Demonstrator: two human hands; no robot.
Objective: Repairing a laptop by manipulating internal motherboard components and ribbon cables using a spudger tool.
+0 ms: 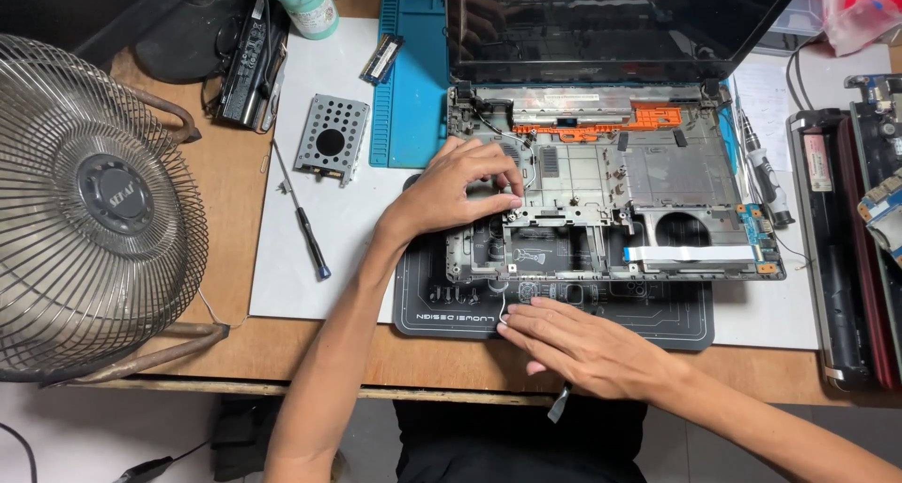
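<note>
Both hands on our stripped laptop base (611,201): left hand (451,187) pinches a thin wire narrowly; right hand (578,347) lies flat, grip wide, on the dark mat (658,328).

The opened laptop base (648,173) lies flat on a dark work mat on the counter, keyboard cover off, its grey plastic and metal frame bare, an orange bracket running along the hinge edge and a white flat ribbon cable lying across the right front part; the dark screen stands tilted back behind it. The left grip (456,187) rests curled on the base's left front area, fingertips pressed to the frame. The right grip (583,347) lies flat on the mat just before the base's front edge, touching a thin white wire (505,309).
</note>
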